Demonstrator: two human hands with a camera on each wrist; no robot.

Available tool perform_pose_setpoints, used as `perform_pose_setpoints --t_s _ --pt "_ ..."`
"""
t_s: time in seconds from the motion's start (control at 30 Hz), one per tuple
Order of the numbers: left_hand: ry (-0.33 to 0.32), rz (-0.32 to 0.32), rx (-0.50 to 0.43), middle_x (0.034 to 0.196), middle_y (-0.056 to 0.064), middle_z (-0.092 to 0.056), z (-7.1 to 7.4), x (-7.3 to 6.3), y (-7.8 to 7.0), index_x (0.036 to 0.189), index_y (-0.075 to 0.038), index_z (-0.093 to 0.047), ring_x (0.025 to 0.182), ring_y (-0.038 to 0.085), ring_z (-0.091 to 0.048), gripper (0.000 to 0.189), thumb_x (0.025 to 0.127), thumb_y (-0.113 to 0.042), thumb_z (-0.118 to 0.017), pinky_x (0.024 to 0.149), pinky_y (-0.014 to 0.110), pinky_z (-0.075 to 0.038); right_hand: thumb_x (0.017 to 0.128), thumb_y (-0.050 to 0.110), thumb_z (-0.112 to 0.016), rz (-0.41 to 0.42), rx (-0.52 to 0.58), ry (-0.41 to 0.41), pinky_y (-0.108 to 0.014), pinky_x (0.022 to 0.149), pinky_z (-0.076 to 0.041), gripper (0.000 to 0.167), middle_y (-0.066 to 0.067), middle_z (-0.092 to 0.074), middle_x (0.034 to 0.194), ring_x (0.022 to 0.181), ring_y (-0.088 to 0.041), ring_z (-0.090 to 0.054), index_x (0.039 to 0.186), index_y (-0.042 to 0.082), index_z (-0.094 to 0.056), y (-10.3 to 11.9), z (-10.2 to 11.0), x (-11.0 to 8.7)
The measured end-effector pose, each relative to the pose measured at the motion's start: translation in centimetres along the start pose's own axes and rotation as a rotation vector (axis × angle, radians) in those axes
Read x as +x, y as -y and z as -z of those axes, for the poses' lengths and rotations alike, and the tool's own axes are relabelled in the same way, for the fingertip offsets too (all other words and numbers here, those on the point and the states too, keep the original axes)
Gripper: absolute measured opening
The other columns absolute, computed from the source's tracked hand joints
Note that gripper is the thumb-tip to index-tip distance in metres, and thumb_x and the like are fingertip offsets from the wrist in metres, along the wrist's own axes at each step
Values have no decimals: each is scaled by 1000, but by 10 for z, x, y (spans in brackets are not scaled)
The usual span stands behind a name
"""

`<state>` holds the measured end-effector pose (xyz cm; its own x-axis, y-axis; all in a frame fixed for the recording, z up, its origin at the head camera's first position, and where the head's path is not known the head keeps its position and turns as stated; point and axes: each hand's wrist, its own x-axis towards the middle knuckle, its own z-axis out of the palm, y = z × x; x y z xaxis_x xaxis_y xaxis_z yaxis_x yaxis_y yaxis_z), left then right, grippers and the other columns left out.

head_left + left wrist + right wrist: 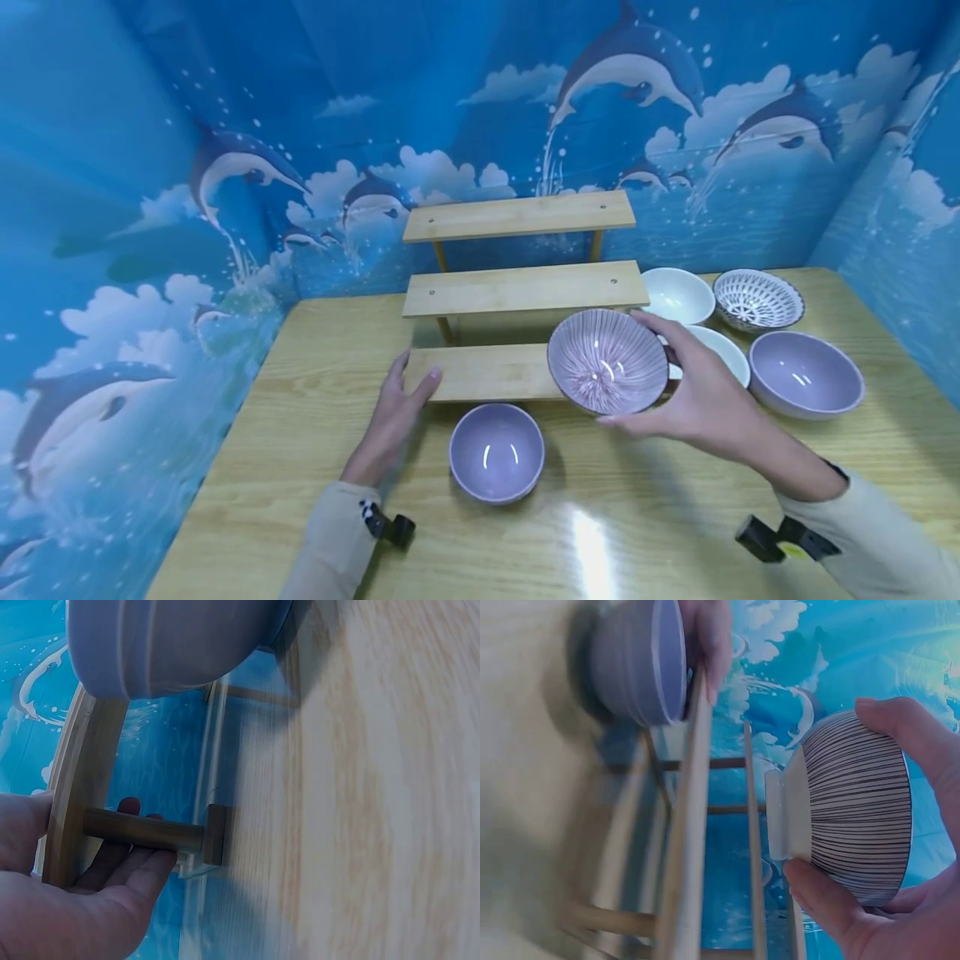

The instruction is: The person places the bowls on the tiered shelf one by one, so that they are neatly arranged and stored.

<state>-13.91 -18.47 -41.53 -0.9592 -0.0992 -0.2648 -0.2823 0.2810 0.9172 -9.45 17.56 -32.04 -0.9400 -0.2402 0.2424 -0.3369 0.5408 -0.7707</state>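
a purple bowl (497, 454) stands before the wooden shelf (487, 372).

Dark-striped bowl (609, 367); 2 plain lilac bowls (497, 458) (802, 379); blue dolphin-print backdrop (450, 117).

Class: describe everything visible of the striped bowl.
The striped bowl, empty, looks like glazed ceramic, with dark lines outside, purplish streaks radiating inside, a dark rim and a pale foot. The right hand holds it between thumb and fingers, opening tilted toward the head camera; there it hides part of the lowest shelf board.
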Motion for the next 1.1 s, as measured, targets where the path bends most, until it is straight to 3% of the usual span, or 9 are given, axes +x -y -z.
perform_pose_setpoints --t_s 0.1,0.23,0.4,0.67,0.9,1.1 --pt "4 -3 -2 170 3 -4 0 0 0 164 -24 -13 155 33 -4 91 95 -55 -64 122 60 -11 61 32 -100 -37 -11 17 -45 87 -58 118 -22 -51 139 118 -41 -58 154 2 -35 6 6 22" --pt "8 -9 -1 170 3 -4 0 0 1 164 -23 -13 155 33 -4 92 94 -55 -65 122 61 -11 65 33 -97 -58 -17 28 -53 90 -55 116 -22 -51 140 119 -40 -57 156 3 -33 11 10 54" --pt "10 -15 0 170 3 -4 0 0 2 164 -23 -13 155 33 -4 93 94 -56 -65 122 61 -11 67 38 -96 -101 6 39 -54 96 -53 115 -19 -49 144 124 -36 -55 157 6 -31 16 11 92" --pt "-1 -18 3 170 4 -5 0 1 1 164 -22 -14 155 34 -5 92 94 -55 -65 122 60 -13 67 42 -95 -65 -10 -16 -53 98 -52 109 -16 -52 140 121 -32 -55 152 5 -38 15 1 146" --pt "2 -22 -4 170 4 -5 0 1 2 164 -22 -14 155 34 -4 94 93 -56 -66 122 60 -13 70 48 -91 -118 -8 -15 -51 105 -49 119 -18 -45 149 129 -34 -50 159 4 -25 19 -8 179" --pt "1 -36 -6 170 5 -5 0 1 2 164 -21 -15 154 35 -5 95 93 -56 -67 122 61 -12 72 48 -90 -139 16 -4 -47 107 -49 120 -17 -45 150 130 -31 -49 160 4 -22 24 -18 198"
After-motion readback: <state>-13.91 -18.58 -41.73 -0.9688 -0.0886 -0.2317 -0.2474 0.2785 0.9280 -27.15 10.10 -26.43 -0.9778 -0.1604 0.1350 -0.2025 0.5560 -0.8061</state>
